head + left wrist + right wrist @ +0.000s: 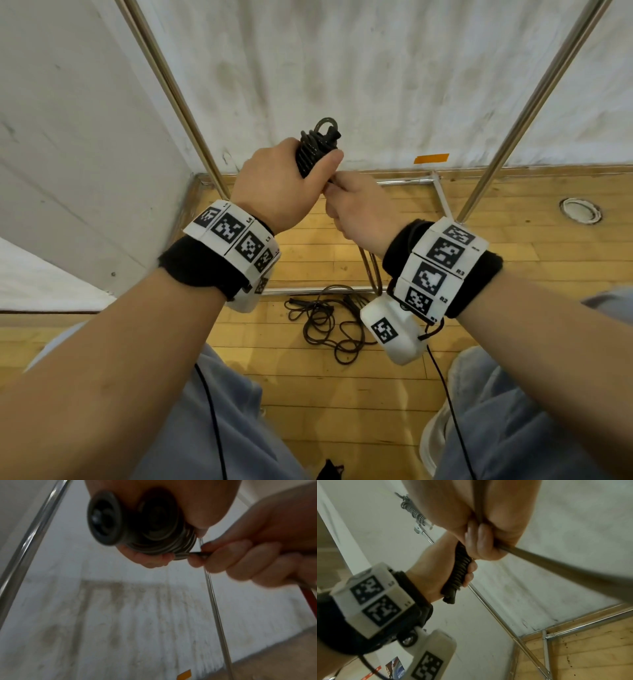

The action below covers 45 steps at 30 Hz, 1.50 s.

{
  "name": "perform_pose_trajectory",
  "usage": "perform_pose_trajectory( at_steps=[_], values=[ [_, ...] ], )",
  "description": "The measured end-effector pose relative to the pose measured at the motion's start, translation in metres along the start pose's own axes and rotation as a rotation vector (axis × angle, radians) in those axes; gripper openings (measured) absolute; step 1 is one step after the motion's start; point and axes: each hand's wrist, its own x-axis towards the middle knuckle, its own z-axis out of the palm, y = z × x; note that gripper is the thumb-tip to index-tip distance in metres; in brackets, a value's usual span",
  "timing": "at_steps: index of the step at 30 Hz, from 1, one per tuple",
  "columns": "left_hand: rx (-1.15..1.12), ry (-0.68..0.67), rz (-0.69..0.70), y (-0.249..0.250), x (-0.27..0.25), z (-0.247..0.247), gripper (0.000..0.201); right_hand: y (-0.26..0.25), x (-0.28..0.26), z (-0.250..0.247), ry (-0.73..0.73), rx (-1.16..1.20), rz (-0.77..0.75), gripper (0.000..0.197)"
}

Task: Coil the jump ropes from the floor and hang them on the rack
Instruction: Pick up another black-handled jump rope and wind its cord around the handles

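The left hand (274, 181) grips the upright black rope-wound handle bundle (313, 154), while just below-right the right hand (356, 205) pinches the trailing dark cord (197, 553) feeding up from the floor.

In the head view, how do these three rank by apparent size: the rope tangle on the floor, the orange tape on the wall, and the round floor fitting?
Largest to smallest:
1. rope tangle
2. round floor fitting
3. orange tape, only slightly smaller; nearly alike.

Black jump rope (313, 154) coils; silver rack (534, 99) poles; honey-yellow plank floor (342, 394); grey-stained white wall (342, 68); orange tape (431, 158) far right; black-and-white checkered wristbands (236, 236).
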Motion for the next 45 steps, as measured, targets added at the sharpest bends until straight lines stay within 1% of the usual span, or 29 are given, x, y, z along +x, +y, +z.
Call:
perform_pose_trajectory(
  at_steps=[3, 5, 7, 12, 14, 16, 19, 22, 23, 24, 27, 29, 31, 33, 37, 41, 45],
  values=[
    [0.081, 0.002, 0.017, -0.008, 0.003, 0.006, 0.056, -0.002, 0.002, -0.005, 0.015, -0.035, -0.011, 0.032],
    [0.095, -0.013, -0.006, -0.011, 0.005, 0.010, 0.058, -0.001, 0.003, -0.006, 0.026, -0.094, -0.029, 0.032],
    [0.103, -0.040, -0.030, -0.012, 0.006, 0.016, 0.056, 0.001, 0.003, -0.006, 0.031, -0.132, -0.041, 0.030],
    [0.110, -0.106, -0.086, -0.009, 0.007, 0.026, 0.056, 0.010, 0.005, -0.006, 0.065, -0.081, 0.010, 0.030],
    [0.048, -0.157, -0.086, -0.008, 0.006, 0.025, 0.054, 0.013, 0.004, -0.006, 0.071, -0.095, -0.003, 0.029],
    [-0.091, -0.217, -0.076, -0.007, 0.003, 0.022, 0.050, 0.015, 0.003, -0.008, 0.058, -0.107, -0.027, 0.028],
    [-0.318, -0.324, -0.074, -0.002, 0.000, 0.014, 0.038, 0.015, 0.003, -0.015, 0.070, -0.132, -0.039, 0.026],
    [-0.419, -0.408, -0.064, 0.003, -0.003, 0.005, 0.045, 0.014, 0.002, -0.015, 0.083, -0.165, -0.058, 0.026],
    [-0.431, -0.418, -0.052, 0.004, -0.004, 0.004, 0.043, 0.014, 0.001, -0.015, 0.088, -0.174, -0.067, 0.026],
    [-0.439, -0.420, -0.038, 0.005, -0.005, 0.002, 0.040, 0.013, 0.000, -0.016, 0.098, -0.178, -0.073, 0.027],
    [-0.408, -0.400, -0.016, 0.004, -0.008, -0.001, 0.038, 0.010, 0.000, -0.021, 0.133, -0.154, -0.088, 0.038],
    [-0.381, -0.381, 0.012, 0.004, -0.011, -0.006, 0.029, 0.007, -0.001, -0.024, 0.140, -0.181, -0.110, 0.039],
    [-0.413, -0.373, 0.033, 0.006, -0.013, -0.010, 0.021, 0.005, 0.000, -0.024, 0.149, -0.215, -0.126, 0.037],
    [-0.425, -0.339, 0.029, 0.008, -0.014, -0.015, 0.023, 0.003, 0.001, -0.023, 0.166, -0.204, -0.129, 0.036],
    [-0.409, -0.277, -0.047, 0.009, -0.015, -0.019, 0.034, 0.000, 0.003, -0.022, 0.156, -0.146, -0.121, 0.036],
    [-0.443, -0.183, -0.054, 0.011, -0.015, -0.016, 0.033, -0.004, 0.003, -0.024, 0.141, -0.172, -0.121, 0.034],
    [-0.559, -0.200, -0.092, 0.014, -0.013, -0.014, 0.030, -0.007, 0.004, -0.025, 0.096, -0.161, -0.109, 0.032]
  ],
)
